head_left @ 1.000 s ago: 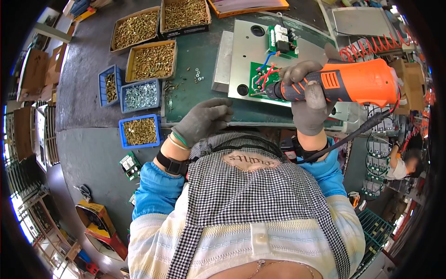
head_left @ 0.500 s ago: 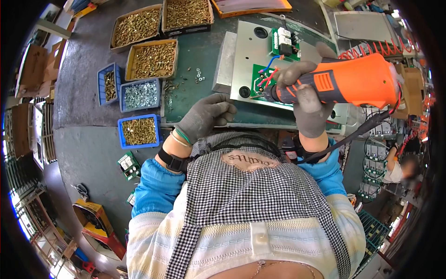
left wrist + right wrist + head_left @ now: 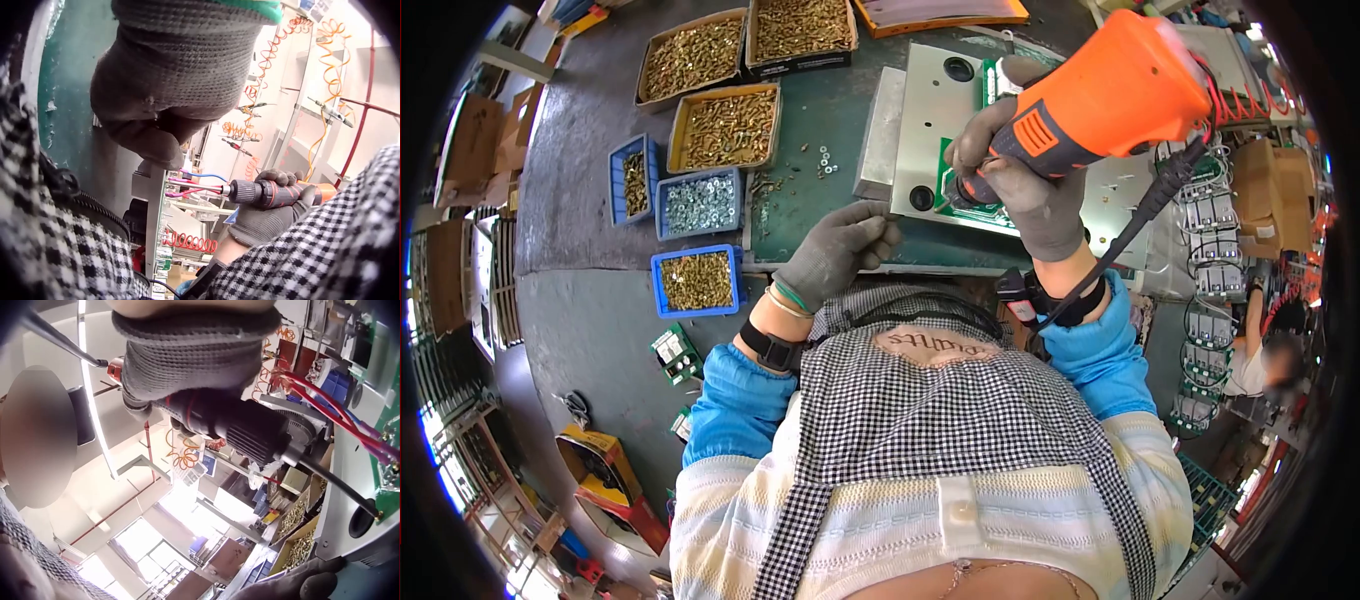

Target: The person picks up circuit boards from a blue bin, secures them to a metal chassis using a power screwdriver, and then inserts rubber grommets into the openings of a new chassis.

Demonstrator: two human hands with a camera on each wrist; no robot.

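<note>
My gloved right hand (image 3: 1030, 180) grips an orange and black electric screwdriver (image 3: 1090, 95). In the right wrist view its long bit (image 3: 337, 487) comes down to a brass-coloured screw (image 3: 379, 515) at the edge of a green circuit board (image 3: 389, 450) with red and blue wires (image 3: 331, 409). That board lies on a metal plate (image 3: 925, 110), and in the head view the hand and screwdriver cover most of it. My gloved left hand (image 3: 835, 252) hovers by the bench edge, fingers curled in. Nothing shows between them; the palm is hidden.
To the left stand blue bins of washers (image 3: 700, 205) and screws (image 3: 698, 282), with boxes of brass screws (image 3: 725, 128) behind. Loose washers (image 3: 825, 160) lie on the green mat (image 3: 800, 215). A black cable (image 3: 1135, 220) hangs from the screwdriver past my right forearm. Wired boards (image 3: 1210, 275) are stacked at right.
The screwdriver's rear end has swung up and away from me, and my right hand has turned with it. My left fingers have curled in slightly more.
</note>
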